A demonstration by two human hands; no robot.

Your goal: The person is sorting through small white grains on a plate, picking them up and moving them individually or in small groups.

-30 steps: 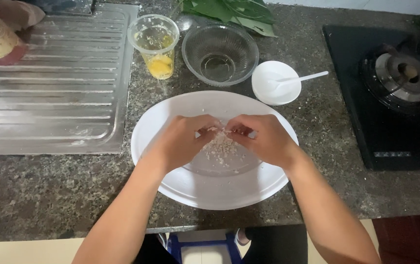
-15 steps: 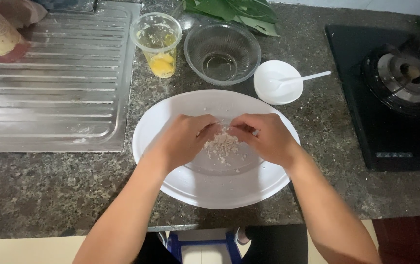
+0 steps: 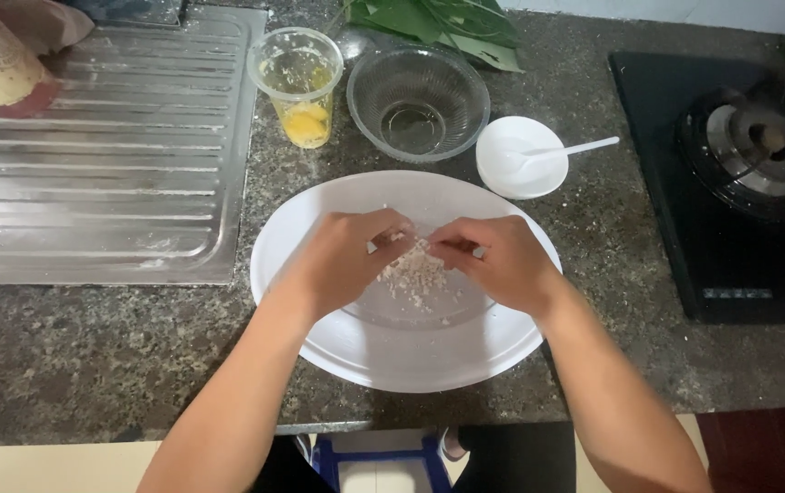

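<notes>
A large white plate [image 3: 383, 361] rests on the dark granite counter in front of me. In its middle lies a small heap of pale crumbly mixture [image 3: 413, 274]. My left hand [image 3: 342, 260] and my right hand [image 3: 499, 262] hover over the plate with fingertips close together, pinching bits of the mixture just above the heap. Both hands partly hide the plate's centre.
Behind the plate stand a plastic cup with yellow egg [image 3: 299, 87], an empty glass bowl [image 3: 417, 100] and a small white bowl with a white spoon [image 3: 520, 155]. Green leaves [image 3: 429, 23] lie at the back. A steel drainboard [image 3: 91, 155] is left, a black gas hob [image 3: 739, 173] right.
Both hands stay over the plate; the fingers have shifted slightly while working the crumbly mixture, and the heap looks a little more gathered.
</notes>
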